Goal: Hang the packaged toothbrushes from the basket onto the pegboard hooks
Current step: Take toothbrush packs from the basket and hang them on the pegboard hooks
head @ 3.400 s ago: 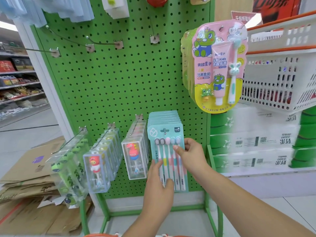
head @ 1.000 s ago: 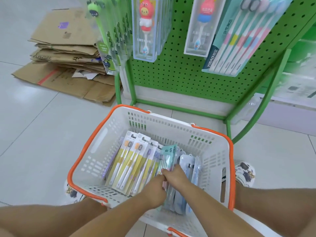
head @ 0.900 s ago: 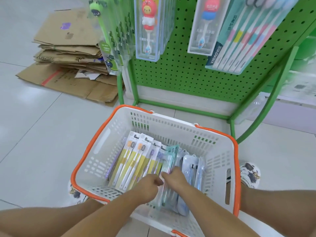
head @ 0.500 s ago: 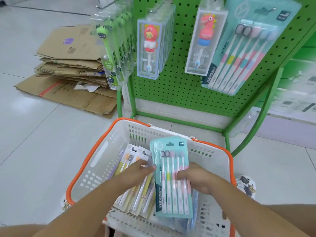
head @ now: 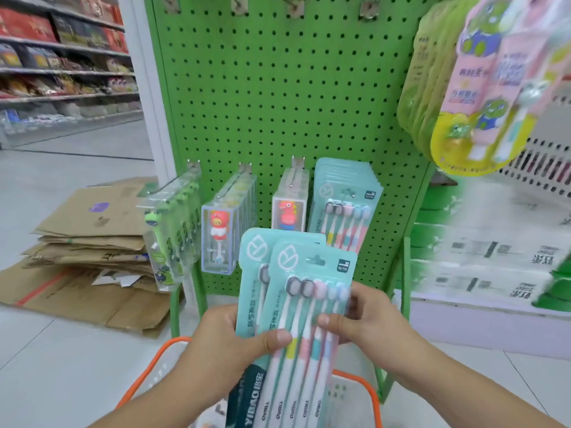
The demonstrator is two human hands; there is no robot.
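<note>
I observe two teal toothbrush packs (head: 304,307), fanned one behind the other, held upright above the basket (head: 372,393) and in front of the green pegboard (head: 278,97). My left hand (head: 228,344) grips their lower left edge, thumb pressed across the front. My right hand (head: 367,322) pinches the front pack's right edge between thumb and curled fingers. Matching packs (head: 346,205) hang on the lower right hook.

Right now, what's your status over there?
Left hand and right hand both grip teal toothbrush packs. Matching hook already crowded. Path clear.
</note>
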